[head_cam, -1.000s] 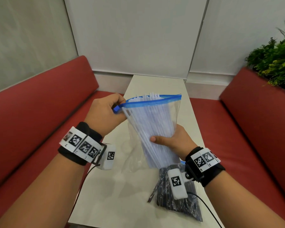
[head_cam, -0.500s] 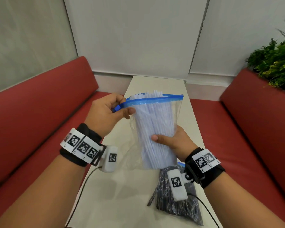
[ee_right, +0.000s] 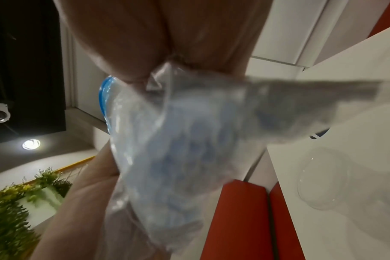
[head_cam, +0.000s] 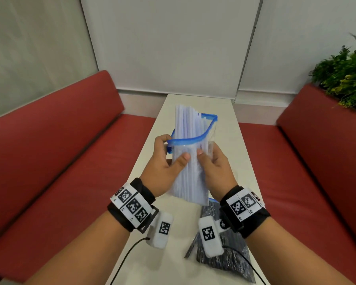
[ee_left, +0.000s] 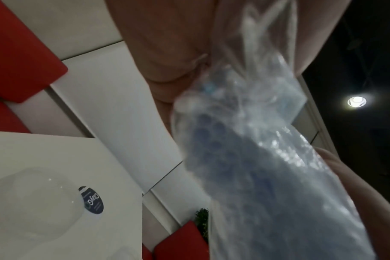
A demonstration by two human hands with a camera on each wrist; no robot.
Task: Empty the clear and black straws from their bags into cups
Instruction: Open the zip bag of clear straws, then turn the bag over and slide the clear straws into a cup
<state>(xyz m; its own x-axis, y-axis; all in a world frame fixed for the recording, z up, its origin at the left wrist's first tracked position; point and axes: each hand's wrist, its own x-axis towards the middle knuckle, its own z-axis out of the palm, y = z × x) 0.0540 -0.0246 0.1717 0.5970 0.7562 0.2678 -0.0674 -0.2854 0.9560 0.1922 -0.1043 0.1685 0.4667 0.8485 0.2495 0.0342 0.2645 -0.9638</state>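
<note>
Clear straws (head_cam: pixel 190 128) upright, tips up out of bag (head_cam: pixel 193 182)

Both hands (head_cam: pixel 162 171) (head_cam: pixel 216 167) grip straw bag (head_cam: pixel 190 161).

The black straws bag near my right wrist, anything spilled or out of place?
A few black straws poke out of the bag of black straws at its left edge onto the table. Nothing else stands out.

Both hands (head_cam: pixel 190 168) raised together (thumbs nearly touching), fingers curled.
</note>
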